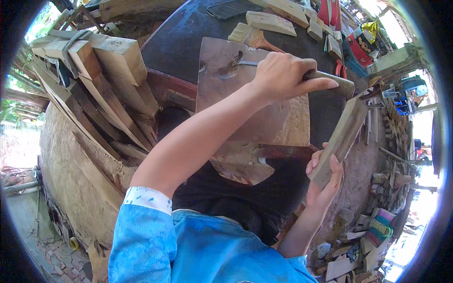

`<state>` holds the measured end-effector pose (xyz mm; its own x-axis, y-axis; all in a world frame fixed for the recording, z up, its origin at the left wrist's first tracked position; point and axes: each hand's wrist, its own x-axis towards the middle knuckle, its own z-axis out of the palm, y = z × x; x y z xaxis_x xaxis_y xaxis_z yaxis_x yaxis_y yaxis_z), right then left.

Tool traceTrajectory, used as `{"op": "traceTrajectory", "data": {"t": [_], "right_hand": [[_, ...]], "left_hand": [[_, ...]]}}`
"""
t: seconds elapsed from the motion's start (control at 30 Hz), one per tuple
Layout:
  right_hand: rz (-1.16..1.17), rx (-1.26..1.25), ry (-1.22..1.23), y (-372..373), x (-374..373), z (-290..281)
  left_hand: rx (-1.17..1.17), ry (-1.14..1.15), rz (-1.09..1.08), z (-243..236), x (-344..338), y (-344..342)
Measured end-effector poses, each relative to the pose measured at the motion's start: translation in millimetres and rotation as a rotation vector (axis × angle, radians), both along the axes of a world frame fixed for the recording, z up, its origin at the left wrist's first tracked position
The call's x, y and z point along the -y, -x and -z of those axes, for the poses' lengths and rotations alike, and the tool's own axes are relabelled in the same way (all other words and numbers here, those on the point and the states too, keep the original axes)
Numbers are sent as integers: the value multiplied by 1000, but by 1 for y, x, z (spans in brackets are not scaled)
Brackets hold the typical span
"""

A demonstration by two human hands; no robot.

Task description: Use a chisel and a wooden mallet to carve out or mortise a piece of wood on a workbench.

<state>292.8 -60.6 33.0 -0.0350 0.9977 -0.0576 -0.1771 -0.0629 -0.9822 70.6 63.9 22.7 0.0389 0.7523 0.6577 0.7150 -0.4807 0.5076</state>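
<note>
My left hand [283, 75] reaches across the board with its fingers wrapped round the thick wooden handle of a chisel [339, 85]. The chisel's thin metal shaft points left, toward a dark hollow in a flat wooden board [278, 127]; its tip is too small to make out. Lower right, my right hand [325, 174] grips one end of a wooden bar [342, 137]. That bar slants up and right, its far end close to the butt of the chisel handle. Whether they touch, I cannot tell.
A dark tabletop [174, 33] carries a wide brush [247, 35], wood blocks [271, 22] and a tool with red handles [340, 70]. Tall timber beams [118, 52] stand at the left. Wood scraps [342, 266] and a woven basket [380, 226] lie lower right.
</note>
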Motion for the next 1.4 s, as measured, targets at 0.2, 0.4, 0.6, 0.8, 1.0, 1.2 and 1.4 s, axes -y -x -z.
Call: {"op": "traceTrajectory", "data": {"t": [0.2,0.4,0.6,0.8,1.0,1.2,1.4], "right_hand": [[34,-71,-259,-7,-16,-35],[-70,-121,-377,7,-19,-32],[42,-1,-130,-1,-17,9],[-145,-245,-106,23,-17,43],[-62,-186,-248,18,-10,32],[-139,-150,-286,25,-6,38],[-143,-175,-265,24,-7,35]], "left_hand": [[78,27,-57,-3,3,5],[-2,-75,-63,-2,2,9],[15,99,-27,-11,-10,-11],[267,35,68,18,5,18],[105,86,160,21,-13,8],[139,91,233,33,-23,22],[128,142,222,30,-23,19]]}}
